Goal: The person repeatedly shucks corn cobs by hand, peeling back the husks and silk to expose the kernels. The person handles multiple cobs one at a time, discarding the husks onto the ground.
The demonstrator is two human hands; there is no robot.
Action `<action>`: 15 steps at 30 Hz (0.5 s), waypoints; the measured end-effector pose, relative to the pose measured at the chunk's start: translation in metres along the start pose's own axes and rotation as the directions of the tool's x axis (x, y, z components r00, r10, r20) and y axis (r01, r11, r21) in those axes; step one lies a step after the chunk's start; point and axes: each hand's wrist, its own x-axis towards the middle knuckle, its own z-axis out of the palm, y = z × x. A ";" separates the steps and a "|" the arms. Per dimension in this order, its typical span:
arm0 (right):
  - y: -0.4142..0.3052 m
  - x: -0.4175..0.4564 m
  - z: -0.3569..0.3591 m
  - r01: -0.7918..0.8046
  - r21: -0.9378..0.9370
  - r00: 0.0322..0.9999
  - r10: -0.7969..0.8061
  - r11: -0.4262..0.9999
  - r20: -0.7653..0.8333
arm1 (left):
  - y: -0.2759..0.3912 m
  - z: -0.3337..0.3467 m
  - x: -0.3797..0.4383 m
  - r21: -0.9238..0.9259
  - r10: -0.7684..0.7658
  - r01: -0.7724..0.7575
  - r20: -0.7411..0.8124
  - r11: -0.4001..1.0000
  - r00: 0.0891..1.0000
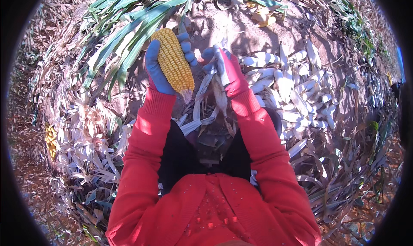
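Observation:
My left hand (161,67), in a grey-blue coated glove, is wrapped around a husked yellow corn cob (172,59), its pale tip slanting down towards my lap. Just right of it, my right hand (219,62) wears a similar glove with a pink back; its fingers are curled, and dry corn husk (219,94) hangs beneath them. Whether those fingers grip the husk cannot be made out. Both red sleeves reach up from below, and more pale husk strips lie between my knees.
Unhusked ears (290,85) are piled on the right. Green corn leaves (129,36) spread at upper left, with stripped husks (93,139) below them. More yellow cobs lie at the far left (51,141) and near the top (266,20).

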 end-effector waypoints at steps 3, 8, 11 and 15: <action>0.089 -0.006 0.025 0.509 -0.770 0.833 0.003 0.385 0.553 | -0.004 -0.007 0.007 0.157 0.030 -0.006 -0.148 0.988 0.988; 0.059 0.026 0.006 -0.284 -0.116 0.929 0.303 0.952 0.213 | 0.001 -0.011 -0.004 0.513 0.153 0.053 -0.350 0.857 0.924; 0.051 -0.002 0.030 -0.302 0.338 0.898 0.147 0.891 0.415 | -0.030 -0.040 -0.001 0.718 0.247 0.122 -0.387 0.686 0.888; 0.148 -0.029 0.016 -0.200 0.648 0.980 0.154 0.735 0.128 | -0.060 -0.047 0.008 0.845 0.125 0.235 -0.331 0.481 0.935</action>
